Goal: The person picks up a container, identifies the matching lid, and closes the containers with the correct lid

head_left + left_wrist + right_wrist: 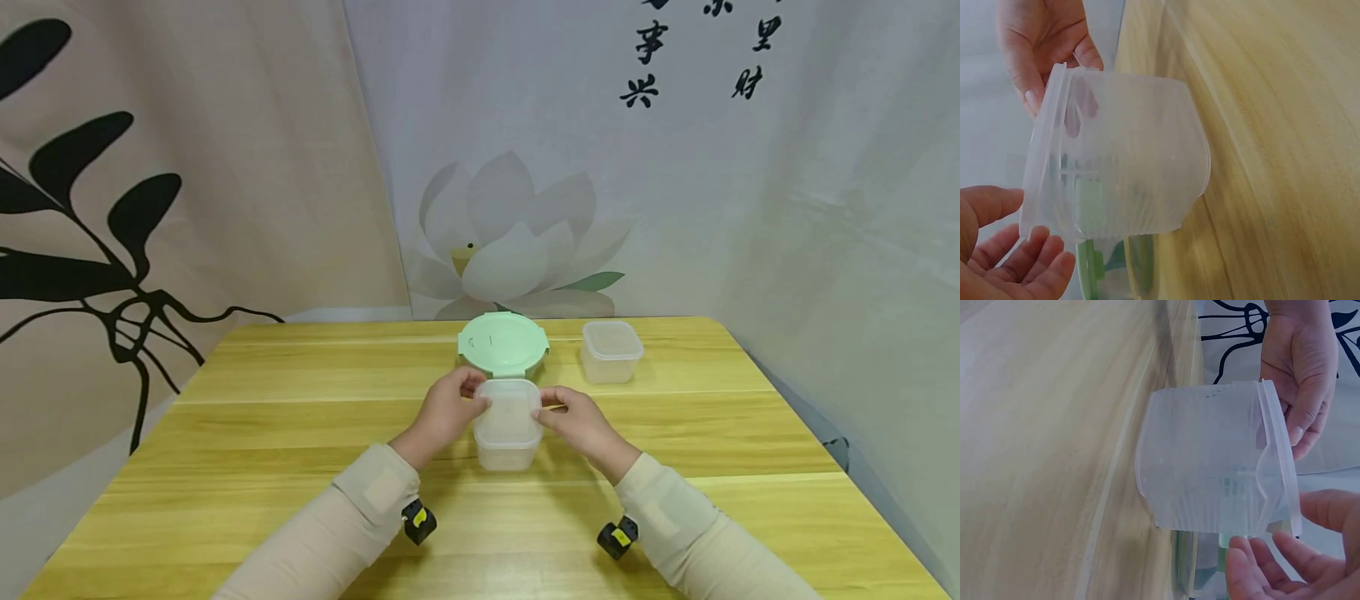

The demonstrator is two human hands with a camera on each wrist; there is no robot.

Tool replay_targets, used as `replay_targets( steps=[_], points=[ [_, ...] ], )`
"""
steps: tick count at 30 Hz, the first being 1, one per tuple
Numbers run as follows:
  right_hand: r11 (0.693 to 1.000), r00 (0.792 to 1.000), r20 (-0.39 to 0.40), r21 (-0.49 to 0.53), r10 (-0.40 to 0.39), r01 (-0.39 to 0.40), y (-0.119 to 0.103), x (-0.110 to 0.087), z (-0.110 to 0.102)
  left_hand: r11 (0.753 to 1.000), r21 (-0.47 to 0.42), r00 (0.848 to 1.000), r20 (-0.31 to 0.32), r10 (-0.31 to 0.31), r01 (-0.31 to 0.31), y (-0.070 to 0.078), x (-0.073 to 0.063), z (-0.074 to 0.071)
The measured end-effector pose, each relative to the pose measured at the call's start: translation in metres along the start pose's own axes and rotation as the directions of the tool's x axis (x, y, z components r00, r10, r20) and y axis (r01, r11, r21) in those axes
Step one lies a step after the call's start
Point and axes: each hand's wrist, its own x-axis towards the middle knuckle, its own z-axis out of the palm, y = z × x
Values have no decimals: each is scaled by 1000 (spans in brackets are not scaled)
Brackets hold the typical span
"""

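A clear plastic food container (pixel 507 450) with a frosted lid (pixel 507 412) is in front of me between both hands. My left hand (pixel 448 415) pinches the lid's left edge, thumb on top and fingers below the rim, as the left wrist view shows. On the opposite side my right hand (pixel 581 423) grips the rim likewise; in the right wrist view its thumb (pixel 1329 509) lies at the lid edge. The walls of the container (pixel 1129 150) are see-through, and I make out nothing inside. Whether its base touches the table cannot be told.
Just behind stands a round container with a mint-green clip lid (pixel 504 343). A second clear lidded container (pixel 612 353) is at the back right. The wooden table (pixel 300 467) ends at a printed curtain (pixel 675 208).
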Motion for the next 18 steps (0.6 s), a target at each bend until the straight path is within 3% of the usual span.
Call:
replay_targets(
  steps=[18],
  points=[
    [1000, 1000, 8, 3, 16, -16, 8, 3, 4, 999, 31, 999, -26, 22, -21, -9, -3, 4]
  ],
)
